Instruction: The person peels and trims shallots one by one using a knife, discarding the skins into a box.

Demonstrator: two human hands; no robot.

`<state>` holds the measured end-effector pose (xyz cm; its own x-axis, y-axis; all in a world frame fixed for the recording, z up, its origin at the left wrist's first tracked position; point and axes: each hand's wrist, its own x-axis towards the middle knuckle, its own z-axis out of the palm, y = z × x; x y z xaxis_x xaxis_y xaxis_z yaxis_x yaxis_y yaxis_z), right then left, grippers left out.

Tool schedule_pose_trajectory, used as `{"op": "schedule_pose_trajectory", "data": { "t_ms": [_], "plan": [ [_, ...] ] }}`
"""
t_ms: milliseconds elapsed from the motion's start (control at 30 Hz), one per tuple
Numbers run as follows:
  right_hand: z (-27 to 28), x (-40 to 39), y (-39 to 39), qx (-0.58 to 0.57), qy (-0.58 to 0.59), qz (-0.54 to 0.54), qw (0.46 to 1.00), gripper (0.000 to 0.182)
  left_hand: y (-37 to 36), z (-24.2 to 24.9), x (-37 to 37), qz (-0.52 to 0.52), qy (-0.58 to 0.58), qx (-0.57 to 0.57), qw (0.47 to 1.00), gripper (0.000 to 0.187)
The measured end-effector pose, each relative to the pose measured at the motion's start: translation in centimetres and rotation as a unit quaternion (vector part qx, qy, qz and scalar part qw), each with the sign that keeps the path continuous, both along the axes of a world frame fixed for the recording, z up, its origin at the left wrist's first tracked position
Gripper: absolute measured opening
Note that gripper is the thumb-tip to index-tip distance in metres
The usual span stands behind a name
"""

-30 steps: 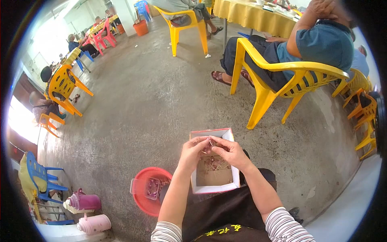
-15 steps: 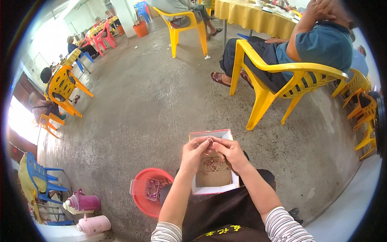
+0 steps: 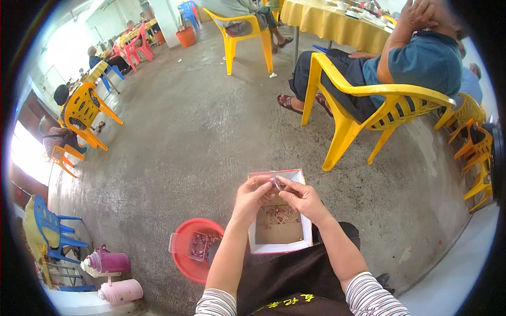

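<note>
My left hand (image 3: 252, 198) pinches a small purple bulb (image 3: 272, 180), shallot-like, between thumb and fingertips. Close against it, my right hand (image 3: 305, 201) is closed on a thin pale strip (image 3: 279, 185), whose kind I cannot tell. Both hands are above a shallow cardboard box (image 3: 280, 246) with white sides, where stringy trimmings and reddish scraps (image 3: 282, 215) lie. To the left, a round red plastic basket (image 3: 184, 231) holds a clear plastic tub (image 3: 173, 243) and many purple pieces (image 3: 199, 246).
Two thermos flasks, purple (image 3: 112, 262) and pink (image 3: 122, 291), are at the lower left beside a blue chair (image 3: 47, 224). Ahead on the right, a seated person (image 3: 421, 63) occupies a yellow chair (image 3: 342, 137) near a cloth-covered table (image 3: 337, 29). Concrete floor (image 3: 195, 137) stretches ahead.
My fingertips have drawn slightly apart, so the purple bulb and pale strip show more clearly. The box and basket stay in place.
</note>
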<state>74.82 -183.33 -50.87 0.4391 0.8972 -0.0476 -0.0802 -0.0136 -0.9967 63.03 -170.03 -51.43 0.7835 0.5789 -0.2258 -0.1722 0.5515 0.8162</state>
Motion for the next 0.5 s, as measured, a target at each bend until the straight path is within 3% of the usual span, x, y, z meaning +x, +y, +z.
{"op": "schedule_pose_trajectory", "data": {
  "t_ms": [100, 233, 400, 433, 500],
  "plan": [
    [-1.2, -0.3, 0.5, 0.028, -0.097, -0.005, 0.995, 0.044, -0.1, -0.8, 0.1, 0.021, 0.009, 0.041, 0.999, 0.01],
    [-1.8, -0.4, 0.8, 0.049, -0.122, -0.026, 0.991, 0.041, -0.5, -2.0, 0.3, 0.043, 0.018, 0.082, 0.996, 0.007],
    [-2.1, -0.5, 1.2, 0.082, -0.153, -0.06, 0.983, 0.036, -0.5, -1.6, 0.4, 0.038, 0.016, 0.051, 0.998, 0.009],
    [-1.7, -0.4, 0.9, 0.051, -0.025, -0.043, 0.997, 0.035, -0.4, -1.5, 0.4, 0.034, 0.015, 0.05, 0.998, 0.007],
    [-0.2, -0.1, -0.1, -0.012, 0.227, -0.005, 0.974, 0.033, -0.3, -1.2, 0.3, 0.013, 0.001, 0.023, 1.0, 0.008]
  ]
}}
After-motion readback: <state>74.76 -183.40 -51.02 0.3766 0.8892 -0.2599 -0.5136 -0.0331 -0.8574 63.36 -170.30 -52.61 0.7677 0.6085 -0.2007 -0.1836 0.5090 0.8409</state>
